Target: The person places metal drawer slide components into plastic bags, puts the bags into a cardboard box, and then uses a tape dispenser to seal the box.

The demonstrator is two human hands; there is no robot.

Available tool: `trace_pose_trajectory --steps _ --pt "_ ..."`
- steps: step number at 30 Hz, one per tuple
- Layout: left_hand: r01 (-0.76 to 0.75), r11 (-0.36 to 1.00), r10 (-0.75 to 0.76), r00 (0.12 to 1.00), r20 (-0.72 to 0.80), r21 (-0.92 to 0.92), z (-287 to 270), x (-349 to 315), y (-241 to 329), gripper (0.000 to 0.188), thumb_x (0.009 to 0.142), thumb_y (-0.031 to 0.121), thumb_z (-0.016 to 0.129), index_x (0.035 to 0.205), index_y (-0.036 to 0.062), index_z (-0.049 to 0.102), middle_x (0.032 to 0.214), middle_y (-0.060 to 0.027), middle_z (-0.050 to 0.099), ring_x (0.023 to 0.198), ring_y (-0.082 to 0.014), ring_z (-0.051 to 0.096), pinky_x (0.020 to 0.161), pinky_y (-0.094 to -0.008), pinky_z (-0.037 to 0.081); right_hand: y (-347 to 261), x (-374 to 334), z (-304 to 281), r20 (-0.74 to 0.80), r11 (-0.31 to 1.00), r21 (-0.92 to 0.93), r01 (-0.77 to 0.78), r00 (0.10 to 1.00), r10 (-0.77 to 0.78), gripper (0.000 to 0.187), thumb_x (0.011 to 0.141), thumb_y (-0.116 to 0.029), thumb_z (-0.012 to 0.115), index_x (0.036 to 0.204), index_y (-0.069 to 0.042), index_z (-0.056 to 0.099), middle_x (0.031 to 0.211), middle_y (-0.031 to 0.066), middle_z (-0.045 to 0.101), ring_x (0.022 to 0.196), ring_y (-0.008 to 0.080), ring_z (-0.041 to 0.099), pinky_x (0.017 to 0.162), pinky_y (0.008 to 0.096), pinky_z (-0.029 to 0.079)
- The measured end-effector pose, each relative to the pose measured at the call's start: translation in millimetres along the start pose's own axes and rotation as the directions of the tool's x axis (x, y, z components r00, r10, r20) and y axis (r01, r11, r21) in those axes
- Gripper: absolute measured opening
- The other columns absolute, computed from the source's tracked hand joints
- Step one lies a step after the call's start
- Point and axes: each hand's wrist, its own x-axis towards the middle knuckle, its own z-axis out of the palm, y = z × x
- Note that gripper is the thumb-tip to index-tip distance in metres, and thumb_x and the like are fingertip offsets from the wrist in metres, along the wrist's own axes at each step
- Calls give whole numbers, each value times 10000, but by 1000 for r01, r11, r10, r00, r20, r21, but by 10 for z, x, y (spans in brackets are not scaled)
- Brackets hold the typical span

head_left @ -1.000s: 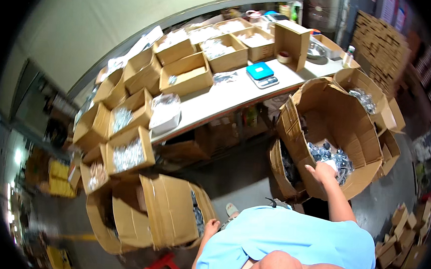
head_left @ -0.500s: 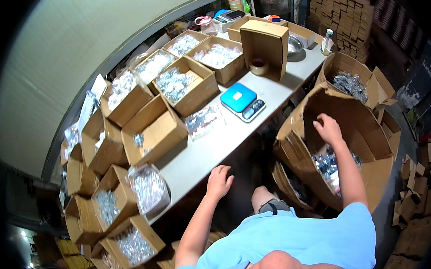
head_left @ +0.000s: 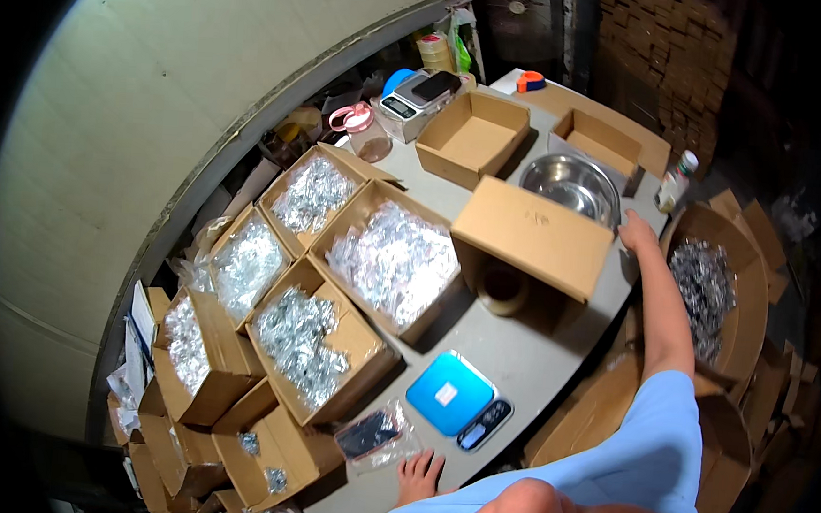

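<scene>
My left hand [head_left: 419, 475] lies on the near table edge, fingers spread and nothing in them. Just beyond it is a clear plastic bag [head_left: 376, 438] with something dark inside. A blue-topped digital scale [head_left: 449, 393] sits to its right. My right arm stretches far forward, and the right hand [head_left: 636, 235] is at the right rim of a shiny steel bowl [head_left: 565, 186]. Its fingers look loosely extended; whether they touch the rim is hard to make out. A cardboard box [head_left: 534, 231] stands before the bowl, partly covering it, with a tape roll [head_left: 502, 290] at its opening.
Cardboard boxes of small clear packets [head_left: 396, 260] crowd the table's left side. Shallow boxes [head_left: 472, 133], a second scale [head_left: 411, 101], a pink-lidded jug [head_left: 366, 132] and a bottle [head_left: 676, 183] stand farther back. Large cartons [head_left: 746, 305] are right of the table.
My right hand has moved from over the large carton at right to beside the steel bowl. The left hand has come down onto the table. The view has shifted toward the table's far end.
</scene>
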Motion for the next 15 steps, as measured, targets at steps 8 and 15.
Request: trace_pose_trajectory --steps 8,15 --pt "106 992 -108 994 27 75 160 186 -194 451 747 395 606 1170 249 557 1263 -31 470 1160 -251 401 985 -520 220 -57 1252 194 -152 991 4 -137 979 136 577 826 -130 520 1357 -196 303 1038 246 605 993 401 579 826 482 455" --pt "160 984 -166 982 87 74 183 13 -132 401 769 381 573 1156 277 561 1260 -10 473 1147 -235 413 976 -523 233 -218 1445 334 -365 998 7 57 930 -51 262 846 -218 586 1029 -57 491 932 270 607 885 457 566 744 510 446"
